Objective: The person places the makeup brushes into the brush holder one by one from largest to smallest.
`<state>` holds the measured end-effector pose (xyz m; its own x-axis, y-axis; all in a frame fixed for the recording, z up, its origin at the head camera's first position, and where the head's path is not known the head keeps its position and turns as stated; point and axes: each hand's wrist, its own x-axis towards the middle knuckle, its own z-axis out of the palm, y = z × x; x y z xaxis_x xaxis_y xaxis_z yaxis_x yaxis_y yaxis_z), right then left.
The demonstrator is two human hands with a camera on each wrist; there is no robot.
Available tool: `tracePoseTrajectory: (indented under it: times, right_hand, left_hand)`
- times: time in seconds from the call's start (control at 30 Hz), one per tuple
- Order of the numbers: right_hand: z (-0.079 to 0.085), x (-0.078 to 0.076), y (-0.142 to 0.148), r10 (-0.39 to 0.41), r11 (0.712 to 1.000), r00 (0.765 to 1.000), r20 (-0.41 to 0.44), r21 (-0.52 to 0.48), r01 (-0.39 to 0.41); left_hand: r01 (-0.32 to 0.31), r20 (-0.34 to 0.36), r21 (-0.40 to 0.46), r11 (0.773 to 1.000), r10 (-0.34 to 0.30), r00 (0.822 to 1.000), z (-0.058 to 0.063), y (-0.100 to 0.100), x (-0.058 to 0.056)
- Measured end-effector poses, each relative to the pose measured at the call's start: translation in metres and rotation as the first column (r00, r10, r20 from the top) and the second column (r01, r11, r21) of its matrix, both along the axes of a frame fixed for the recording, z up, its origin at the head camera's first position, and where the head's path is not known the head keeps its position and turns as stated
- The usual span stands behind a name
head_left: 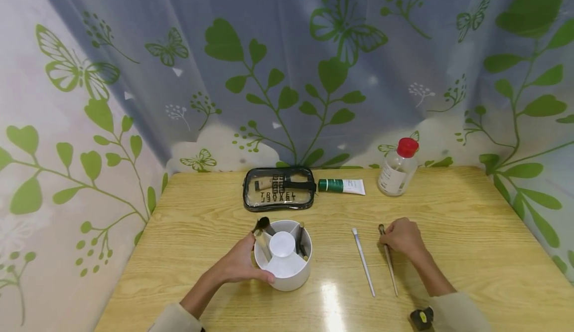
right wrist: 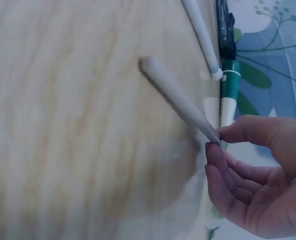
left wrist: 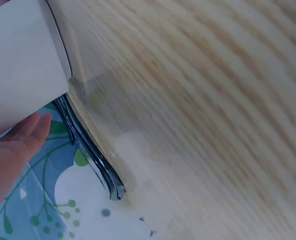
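My left hand grips the side of a white round divided organizer, thumb at its front. Several makeup brushes stand in its compartments, some leaning on the rim. In the left wrist view the organizer's white wall hides most of the fingers. On the right, my right hand pinches a slim makeup brush near its upper end. The right wrist view shows this brush between thumb and fingertips. To its left lies a white-handled makeup brush on the wooden table.
A clear black-edged travel pouch with items inside lies behind the organizer. Beside it are a green and white tube and a clear bottle with a red cap. A small black object is by the right sleeve. Patterned curtains border the table.
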<state>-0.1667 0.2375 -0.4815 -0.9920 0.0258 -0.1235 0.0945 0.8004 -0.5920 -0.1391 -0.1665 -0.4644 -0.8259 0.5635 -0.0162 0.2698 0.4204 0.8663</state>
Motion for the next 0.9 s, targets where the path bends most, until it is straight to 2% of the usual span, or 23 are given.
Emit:
tracePoseTrajectory:
  times: [0.13, 0.27, 0.43, 0.6, 0.77, 0.9]
  right_hand:
    - [0.008, 0.001, 0.0, 0.012, 1.0, 1.0, -0.017, -0.017, -0.012]
    - [0.02, 0.002, -0.004, 0.004, 0.996, 0.998, -0.059, -0.09, -0.01]
    - [0.036, 0.004, -0.016, -0.006, 0.987, 0.99, -0.138, -0.158, -0.016]
    - [0.049, 0.01, -0.033, -0.025, 0.97, 0.972, -0.233, -0.24, -0.033]
    - [0.063, 0.02, -0.051, -0.033, 0.925, 0.965, -0.261, -0.372, -0.069]
    - [0.076, 0.029, -0.066, -0.017, 0.856, 0.972, -0.234, -0.506, -0.108]
  left_hand:
    - [-0.024, 0.01, -0.022, 0.999, 0.025, 1.0, 0.001, 0.0, 0.003]
    - [-0.044, 0.017, -0.026, 0.999, 0.044, 0.999, 0.002, -0.001, 0.005]
    - [-0.047, -0.022, -0.041, 0.998, 0.046, 0.999, 0.002, -0.004, 0.005]
    - [-0.025, -0.076, -0.047, 0.999, 0.021, 0.997, 0.0, -0.005, 0.003]
    - [-0.018, -0.074, -0.058, 0.998, 0.014, 0.997, -0.001, -0.004, 0.002]
    - [-0.024, -0.075, -0.059, 0.998, 0.02, 0.997, -0.001, -0.002, 0.002]
